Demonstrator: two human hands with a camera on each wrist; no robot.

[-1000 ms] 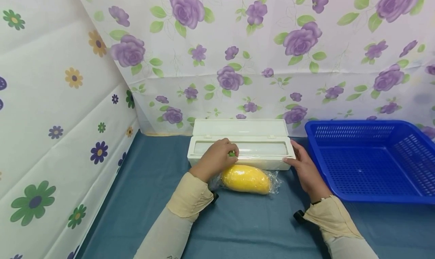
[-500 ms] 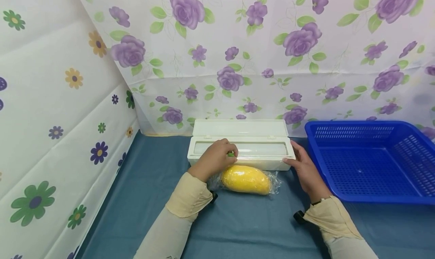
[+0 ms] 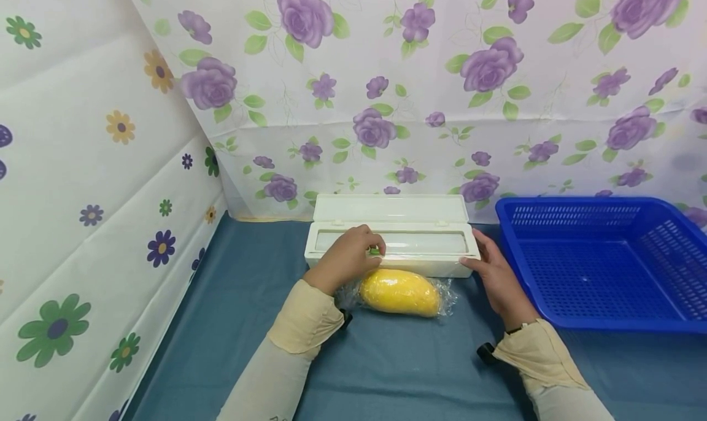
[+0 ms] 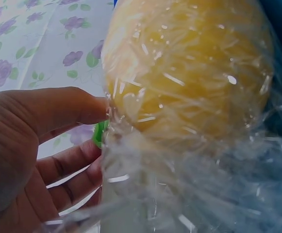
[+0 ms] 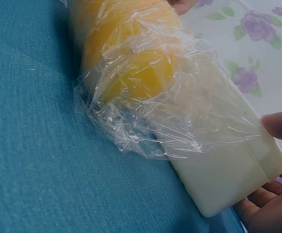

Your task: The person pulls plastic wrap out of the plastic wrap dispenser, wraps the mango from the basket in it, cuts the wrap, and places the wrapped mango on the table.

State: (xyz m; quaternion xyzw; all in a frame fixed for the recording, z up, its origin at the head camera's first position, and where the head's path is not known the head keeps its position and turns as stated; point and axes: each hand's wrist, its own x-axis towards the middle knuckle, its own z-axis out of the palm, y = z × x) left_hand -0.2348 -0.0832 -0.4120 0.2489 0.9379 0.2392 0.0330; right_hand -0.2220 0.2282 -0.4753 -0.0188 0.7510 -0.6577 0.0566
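Note:
A white cling film dispenser [image 3: 342,262] lies at the back of the table with its lid [image 3: 389,208] tipped back. A film roll shows in its long window. My left hand [image 3: 348,255] pinches a small green slide cutter [image 3: 374,251] on the front edge of the dispenser. My right hand [image 3: 499,280] grips the dispenser's right end, thumb on the front and fingers round the side. Just in front lies a rounded, elongated yellow fruit [image 3: 400,292] in crinkled clear cling film [image 5: 126,126]. In the right wrist view the film overlaps the dispenser's front.
A blue plastic basket [image 3: 530,298] stands to the right, close beside my right hand. Flowered cloth [image 3: 353,71] hangs behind and at the left. Blue-green cloth [image 3: 409,372] covers the table.
My left hand and the green slide cutter have shifted slightly to the left along the dispenser. The right hand and the wrapped fruit have hardly moved.

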